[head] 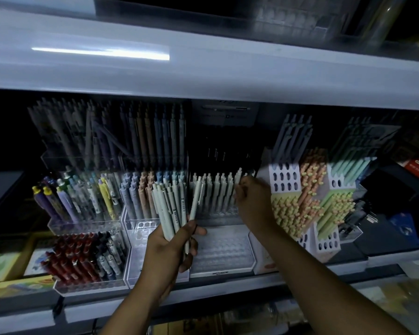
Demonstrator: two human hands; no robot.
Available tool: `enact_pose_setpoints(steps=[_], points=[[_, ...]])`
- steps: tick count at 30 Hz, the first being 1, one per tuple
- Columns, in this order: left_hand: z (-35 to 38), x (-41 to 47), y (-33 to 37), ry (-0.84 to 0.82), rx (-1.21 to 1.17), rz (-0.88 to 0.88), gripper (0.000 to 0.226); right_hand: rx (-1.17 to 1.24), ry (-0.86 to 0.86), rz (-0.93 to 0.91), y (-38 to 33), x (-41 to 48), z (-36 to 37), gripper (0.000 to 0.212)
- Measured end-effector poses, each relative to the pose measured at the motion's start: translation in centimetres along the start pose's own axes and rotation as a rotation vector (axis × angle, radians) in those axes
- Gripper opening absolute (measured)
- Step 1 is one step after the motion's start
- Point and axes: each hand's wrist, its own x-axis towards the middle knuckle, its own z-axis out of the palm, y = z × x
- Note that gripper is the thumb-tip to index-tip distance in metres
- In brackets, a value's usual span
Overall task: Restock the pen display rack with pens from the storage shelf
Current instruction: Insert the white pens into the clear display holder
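Several pens [169, 209] held, open holes just to their right.
My left hand [169, 247] grips the pens upright; the display rack [224, 250] and its bare holes lie just beside them; my right hand [252, 201], nearer the filled row [213, 189], pinches one standing pen [239, 176].

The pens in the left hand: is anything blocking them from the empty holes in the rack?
Nothing visible does. The pens in the left hand are just beside the rack, whose front holes lie bare. The right hand pinches a pen at the back row, away from them.
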Motion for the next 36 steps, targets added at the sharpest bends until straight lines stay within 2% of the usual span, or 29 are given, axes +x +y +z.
enact_pose_setpoints(steps=[5, 9, 15, 19, 22, 28, 31, 33, 36], points=[[0.1, -0.2, 0.2, -0.001, -0.007, 0.013, 0.034, -0.092, -0.024, -0.067, 0.2, 0.8, -0.2, 0.051], [0.5, -0.1, 0.2, -0.014, 0.001, 0.014, 0.034, -0.064, 0.016, -0.079, -0.2, 0.6, -1.0, 0.064], [0.7, 0.1, 0.0, -0.004, 0.003, 0.023, 0.029, -0.157, -0.075, 0.032, 1.0, 0.1, -0.2, 0.041], [0.8, 0.3, 0.1, 0.000, 0.012, 0.030, 0.030, -0.222, -0.091, 0.045, 1.4, -0.2, 0.5, 0.045], [0.8, 0.3, 0.1, -0.002, 0.025, 0.036, 0.029, -0.220, -0.084, 0.062, 1.2, -0.4, 0.6, 0.037], [0.6, 0.1, 0.2, -0.021, 0.040, 0.054, 0.034, -0.134, -0.039, 0.063, 1.6, -0.8, 1.0, 0.047], [0.5, 0.0, 0.0, -0.021, 0.027, 0.052, 0.035, -0.045, -0.068, 0.106, 1.9, -1.7, 1.4, 0.041], [0.4, -0.1, -0.2, -0.017, 0.021, 0.045, 0.035, -0.069, -0.072, 0.127, 1.9, -2.5, 1.8, 0.040], [0.2, -0.4, -0.3, -0.017, 0.003, 0.038, 0.035, -0.043, -0.032, 0.133, 1.7, -3.3, 1.8, 0.045]])
